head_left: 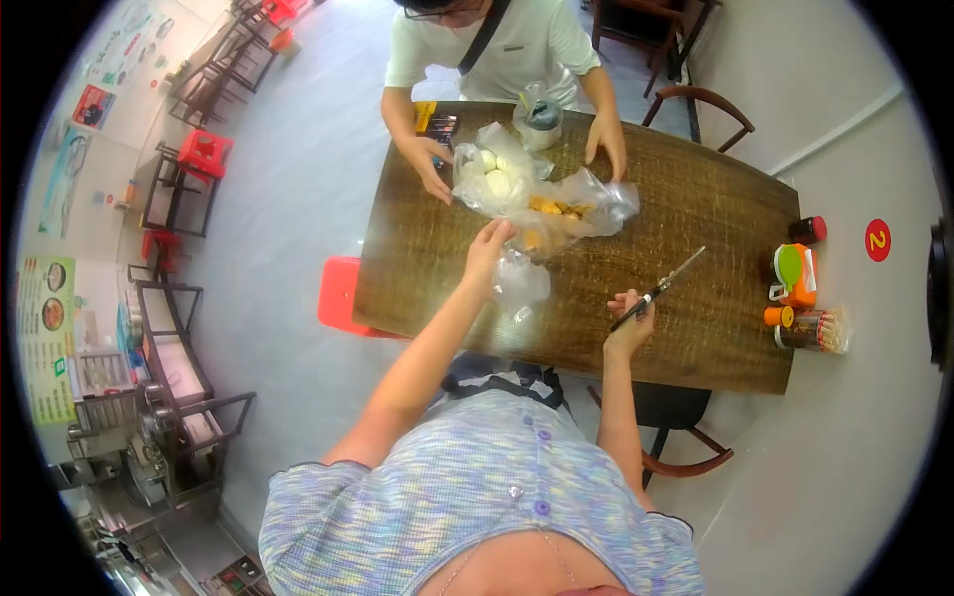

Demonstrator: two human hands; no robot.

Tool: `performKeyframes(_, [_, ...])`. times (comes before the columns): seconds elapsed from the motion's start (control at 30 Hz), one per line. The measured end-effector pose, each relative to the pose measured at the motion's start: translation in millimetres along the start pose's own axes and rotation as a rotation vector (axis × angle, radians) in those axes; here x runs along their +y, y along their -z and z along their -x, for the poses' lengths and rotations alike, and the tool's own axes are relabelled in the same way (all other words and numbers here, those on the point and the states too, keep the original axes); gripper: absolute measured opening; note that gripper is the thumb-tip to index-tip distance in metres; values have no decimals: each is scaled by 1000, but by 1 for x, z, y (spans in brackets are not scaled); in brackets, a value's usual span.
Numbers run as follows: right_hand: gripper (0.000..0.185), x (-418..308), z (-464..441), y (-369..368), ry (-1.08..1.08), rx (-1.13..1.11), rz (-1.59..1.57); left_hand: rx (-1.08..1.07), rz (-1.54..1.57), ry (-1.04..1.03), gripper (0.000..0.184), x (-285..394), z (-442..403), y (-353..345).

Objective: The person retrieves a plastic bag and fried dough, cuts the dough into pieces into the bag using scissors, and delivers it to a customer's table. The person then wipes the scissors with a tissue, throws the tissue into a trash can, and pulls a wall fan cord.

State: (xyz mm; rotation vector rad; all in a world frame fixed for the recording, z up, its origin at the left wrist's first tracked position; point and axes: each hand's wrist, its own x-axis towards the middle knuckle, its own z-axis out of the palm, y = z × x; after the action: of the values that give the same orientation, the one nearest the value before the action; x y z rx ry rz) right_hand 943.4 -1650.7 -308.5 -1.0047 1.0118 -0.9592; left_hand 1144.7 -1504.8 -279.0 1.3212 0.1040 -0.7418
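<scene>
My left hand [485, 254] pinches the near edge of a clear plastic bag holding orange-brown food pieces [558, 208]. Just left of it, white rounded pieces [499, 179] that look like buns or eggs lie in another clear bag. Below my left hand rests a crumpled clear plastic bag [521, 284]. On the right, my right hand [633, 320] is closed around a long thin tool [676, 272] with a black handle and a narrow silvery end pointing up and away; its exact kind is unclear. This tool is held over the table, apart from the bags.
Across the dark wooden table [696, 214] a person [512, 55] has both hands by the bags. A bagged cup [540, 117] and a yellow-black box [434, 123] stand there. Toothpicks [823, 331] and an orange-green container [795, 273] line the right wall. A red stool [341, 296] sits left.
</scene>
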Motion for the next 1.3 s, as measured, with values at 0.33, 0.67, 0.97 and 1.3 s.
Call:
performKeyframes(0.33, [35,54,-22,-26,-115,-33,-93,-20,-259,53,60,-33,19,-10])
performKeyframes(0.67, [44,81,-72,-91,-339,43,-274,-186,34,384,75,-59,-11,4])
performKeyframes(0.97, [42,111,-96,-110,-424,-45,-423,-118,35,197,84,-77,-39,-2])
performKeyframes(1.3, [44,4,-28,-42,-118,37,-228,37,-59,240,53,-42,31,55])
